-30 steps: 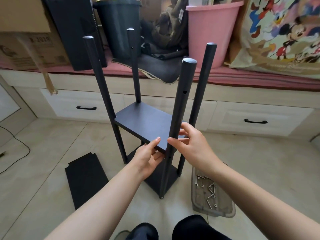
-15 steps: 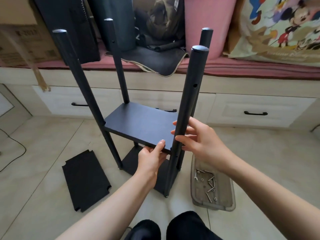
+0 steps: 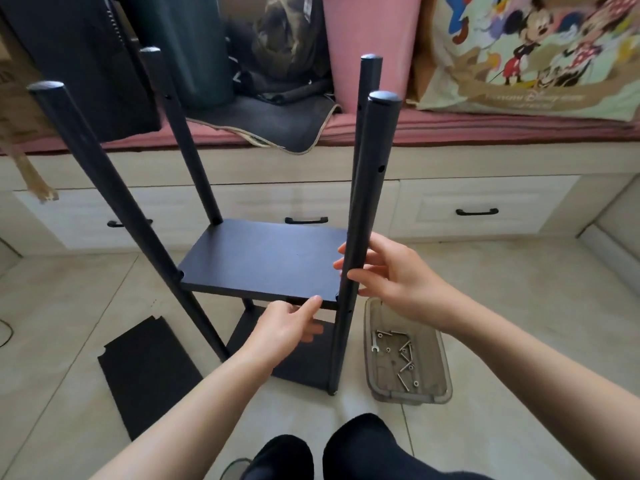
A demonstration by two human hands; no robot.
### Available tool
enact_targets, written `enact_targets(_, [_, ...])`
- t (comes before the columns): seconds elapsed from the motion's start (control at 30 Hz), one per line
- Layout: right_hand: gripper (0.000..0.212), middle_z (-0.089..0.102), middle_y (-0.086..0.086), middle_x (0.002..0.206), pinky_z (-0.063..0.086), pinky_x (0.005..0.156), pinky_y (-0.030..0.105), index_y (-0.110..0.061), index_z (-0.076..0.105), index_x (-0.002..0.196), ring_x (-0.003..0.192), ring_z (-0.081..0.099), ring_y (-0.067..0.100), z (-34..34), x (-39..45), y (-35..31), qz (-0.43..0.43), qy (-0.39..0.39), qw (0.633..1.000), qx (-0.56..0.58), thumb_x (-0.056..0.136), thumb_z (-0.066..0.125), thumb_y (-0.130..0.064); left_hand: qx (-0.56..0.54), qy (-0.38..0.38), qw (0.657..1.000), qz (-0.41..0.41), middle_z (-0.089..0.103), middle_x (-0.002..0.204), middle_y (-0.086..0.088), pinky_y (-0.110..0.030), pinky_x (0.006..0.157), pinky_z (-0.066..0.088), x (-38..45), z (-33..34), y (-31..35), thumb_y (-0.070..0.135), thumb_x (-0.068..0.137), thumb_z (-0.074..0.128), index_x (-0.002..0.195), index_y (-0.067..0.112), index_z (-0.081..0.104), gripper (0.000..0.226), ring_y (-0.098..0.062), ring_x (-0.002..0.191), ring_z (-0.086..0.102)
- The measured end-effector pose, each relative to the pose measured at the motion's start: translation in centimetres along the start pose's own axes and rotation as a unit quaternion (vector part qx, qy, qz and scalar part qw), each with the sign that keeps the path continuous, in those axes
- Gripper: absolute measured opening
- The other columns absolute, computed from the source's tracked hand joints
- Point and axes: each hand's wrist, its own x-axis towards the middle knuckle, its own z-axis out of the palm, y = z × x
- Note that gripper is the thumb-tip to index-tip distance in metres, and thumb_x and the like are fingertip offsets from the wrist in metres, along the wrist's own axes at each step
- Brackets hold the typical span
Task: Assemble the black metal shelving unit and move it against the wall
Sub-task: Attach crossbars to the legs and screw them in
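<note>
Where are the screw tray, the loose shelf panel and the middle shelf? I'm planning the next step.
screw tray (image 3: 438, 344), head view, right rim.
loose shelf panel (image 3: 145, 372), head view, centre.
middle shelf (image 3: 263, 258), head view, top face.

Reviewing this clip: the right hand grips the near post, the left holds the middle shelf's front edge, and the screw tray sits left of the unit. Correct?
Not quite. In the head view the screw tray sits right of the unit, not left. The right hand does grip the near post, and the left hand holds the middle shelf.
</note>
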Motion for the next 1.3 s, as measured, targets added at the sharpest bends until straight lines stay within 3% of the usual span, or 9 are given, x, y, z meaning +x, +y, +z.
enact_targets(0.13, [0.03, 0.07, -0.004, 0.107, 0.059, 0.074, 0.028, -0.031, 0.055, 0.108, 0.1, 0.068, 0.0, -0.1, 0.1, 0.1, 0.0, -0.002, 1.0, -0.002, 0.097, 0.058, -0.004, 0.151, 0.184, 0.938, 0.25, 0.07, 0.064, 0.01, -0.033, 0.069, 0.06, -0.7, -1.1, -0.1, 0.025, 0.09, 0.074, 0.078, 0.019, 0.068, 0.015, -0.006, 0.063, 0.068])
enact_targets(0.23, [0.033, 0.074, -0.004, 0.104, 0.06, 0.076, 0.033, -0.032, 0.051, 0.114, 0.097, 0.07, 0.011, -0.1, 0.0, 0.3, 0.004, 0.002, 1.0, -0.001, 0.096, 0.06, -0.006, 0.253, 0.221, 0.816, 0.47, 0.071, 0.094, 0.003, -0.034, 0.084, 0.058, -0.3, -1.8, 0.3, 0.012, 0.078, 0.085, 0.098, 0.015, 0.07, 0.025, -0.019, 0.094, 0.067])
enact_targets(0.33, [0.036, 0.075, 0.001, 0.103, 0.057, 0.081, 0.047, -0.033, 0.046, 0.117, 0.092, 0.071, 0.025, 0.0, -0.2, 0.4, -0.004, 0.008, 1.0, -0.001, 0.096, 0.06, -0.007, 0.45, 0.137, 0.765, 0.441, 0.045, 0.154, -0.006, -0.047, 0.124, 0.017, 1.7, -2.1, 0.3, 0.025, 0.078, 0.085, 0.146, 0.017, 0.049, 0.076, -0.03, 0.151, 0.028])
enact_targets(0.43, [0.032, 0.075, 0.001, 0.103, 0.055, 0.082, 0.051, -0.027, 0.048, 0.118, 0.092, 0.069, 0.03, 0.0, -0.2, 0.5, -0.007, 0.004, 1.0, -0.002, 0.096, 0.06, -0.006, 0.53, 0.122, 0.729, 0.415, 0.009, 0.169, -0.001, -0.044, 0.124, -0.006, 3.5, -2.0, 0.0, 0.023, 0.093, 0.068, 0.16, 0.024, 0.02, 0.082, -0.027, 0.156, -0.004])
enact_targets(0.6, [0.033, 0.075, -0.003, 0.103, 0.059, 0.08, 0.043, -0.021, 0.048, 0.122, 0.093, 0.07, 0.026, -0.3, 0.0, 0.6, -0.004, -0.005, 1.0, -0.002, 0.095, 0.061, -0.007, 0.524, 0.113, 0.732, 0.42, 0.016, 0.167, 0.0, -0.046, 0.125, 0.003, 4.4, -1.5, -0.5, 0.003, 0.099, 0.054, 0.16, 0.024, 0.011, 0.078, -0.026, 0.155, 0.011])
enact_targets(0.8, [0.033, 0.075, -0.009, 0.102, 0.059, 0.081, 0.04, -0.021, 0.047, 0.123, 0.092, 0.072, 0.02, -0.3, 0.3, 1.0, -0.021, -0.008, 0.999, -0.023, 0.096, 0.062, -0.01, 0.488, 0.139, 0.725, 0.465, 0.036, 0.159, -0.009, -0.044, 0.12, 0.021, 4.1, -0.7, -1.0, -0.013, 0.087, 0.062, 0.154, 0.012, 0.034, 0.077, -0.037, 0.146, 0.034])
enact_targets(0.97, [0.03, 0.074, -0.012, 0.102, 0.056, 0.075, 0.019, -0.032, 0.047, 0.112, 0.09, 0.071, 0.007, 0.6, 0.1, 1.4, -0.044, 0.027, 0.998, -0.025, 0.096, 0.061, -0.011, 0.485, 0.149, 0.723, 0.469, 0.045, 0.154, -0.011, -0.048, 0.116, 0.034, 3.7, -0.5, -0.6, -0.016, 0.083, 0.066, 0.149, 0.009, 0.045, 0.075, -0.039, 0.141, 0.042])
enact_targets(1.17, [0.025, 0.073, -0.012, 0.103, 0.055, 0.074, 0.017, -0.018, 0.048, 0.116, 0.092, 0.071, 0.007, 0.6, 0.3, 1.3, -0.052, 0.025, 0.998, -0.018, 0.096, 0.061, -0.009, 0.514, 0.115, 0.733, 0.43, 0.005, 0.168, 0.0, -0.037, 0.125, 0.002, 4.0, -0.8, -0.7, -0.003, 0.102, 0.04, 0.16, 0.022, 0.005, 0.073, -0.03, 0.155, 0.005])
enact_targets(1.3, [0.026, 0.073, -0.013, 0.103, 0.055, 0.072, 0.016, -0.017, 0.048, 0.117, 0.091, 0.071, 0.007, 0.5, 0.2, 1.0, -0.053, 0.021, 0.998, -0.013, 0.096, 0.061, -0.009, 0.517, 0.124, 0.729, 0.432, 0.009, 0.168, -0.002, -0.038, 0.125, 0.006, 4.0, -0.7, -0.9, -0.004, 0.1, 0.044, 0.161, 0.02, 0.01, 0.073, -0.032, 0.155, 0.01])
